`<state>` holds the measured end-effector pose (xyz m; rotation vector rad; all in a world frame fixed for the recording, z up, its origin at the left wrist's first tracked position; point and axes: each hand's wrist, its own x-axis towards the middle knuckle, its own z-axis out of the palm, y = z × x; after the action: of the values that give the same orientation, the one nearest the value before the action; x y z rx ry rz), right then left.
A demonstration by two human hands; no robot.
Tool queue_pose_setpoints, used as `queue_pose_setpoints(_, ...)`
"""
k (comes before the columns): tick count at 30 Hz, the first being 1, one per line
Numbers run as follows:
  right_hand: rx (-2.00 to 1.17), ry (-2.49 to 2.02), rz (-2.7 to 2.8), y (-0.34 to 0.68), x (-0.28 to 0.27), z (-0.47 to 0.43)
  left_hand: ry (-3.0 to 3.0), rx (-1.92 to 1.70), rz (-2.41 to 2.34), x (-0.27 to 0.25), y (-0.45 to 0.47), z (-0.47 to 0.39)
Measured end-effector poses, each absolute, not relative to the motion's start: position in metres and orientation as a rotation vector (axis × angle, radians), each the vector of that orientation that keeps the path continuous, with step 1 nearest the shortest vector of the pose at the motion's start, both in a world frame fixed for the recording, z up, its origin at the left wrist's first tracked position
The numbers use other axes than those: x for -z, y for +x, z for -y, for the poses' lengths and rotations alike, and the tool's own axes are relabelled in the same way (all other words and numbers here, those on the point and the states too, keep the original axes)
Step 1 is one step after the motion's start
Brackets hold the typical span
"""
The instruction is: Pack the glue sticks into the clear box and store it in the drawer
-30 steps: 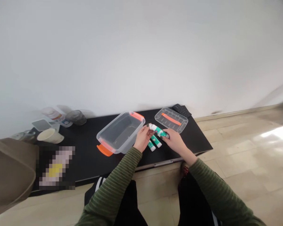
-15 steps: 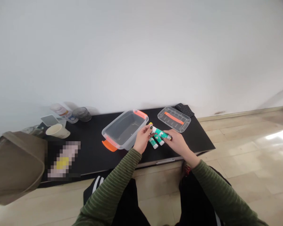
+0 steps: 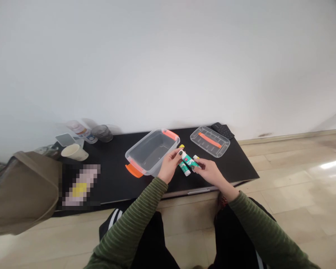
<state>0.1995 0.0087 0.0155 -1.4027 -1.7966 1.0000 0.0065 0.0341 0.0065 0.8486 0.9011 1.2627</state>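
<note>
Between my two hands is a green and white glue stick (image 3: 189, 160), tilted down to the right above the table. My left hand (image 3: 169, 164) pinches its white end with thumb and finger. At the other end, my right hand (image 3: 210, 172) grips it. A second glue stick (image 3: 184, 169) lies on the black table just below, partly hidden by the held one. A yellow end of another stick (image 3: 196, 157) peeks out behind my right fingers. Left of my hands stands an open clear plastic box (image 3: 149, 151) with orange latches.
The box's clear lid (image 3: 210, 141) with an orange handle lies at the back right, beside a dark dotted pouch (image 3: 223, 130). A paper cup (image 3: 74, 152), a spray can (image 3: 82, 131), a dark jar (image 3: 102, 133) and a brown bag (image 3: 25, 190) are on the left.
The held glue stick has turned to slope more steeply, and my right fingers have shifted along it. The view has moved slightly left, so the table items appear further right.
</note>
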Motion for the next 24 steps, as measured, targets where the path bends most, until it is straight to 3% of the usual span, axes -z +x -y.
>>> queue_pose_setpoints(8,-1.551,-1.240,1.508,0.200,-0.009,-0.008,0.864,-1.191,-0.866,-0.006,0.006,-0.032)
queue_pose_setpoints(12,-1.638,-1.268,1.419,0.204,-0.006,-0.007,0.884,-1.139,-0.846,-0.002,0.009,-0.035)
queue_pose_setpoints(14,-1.504,-1.326,1.537,0.207,-0.007,-0.009,0.922,-1.121,-0.867,0.003,0.011,-0.040)
queue_pose_setpoints(20,-0.676,-1.768,1.993,0.215,-0.011,-0.024,1.354,-1.134,-1.253,0.026,0.016,-0.070)
queue_pose_setpoints(24,-0.462,-1.976,2.117,0.210,-0.008,-0.028,1.750,-1.089,-1.441,0.040,0.024,-0.093)
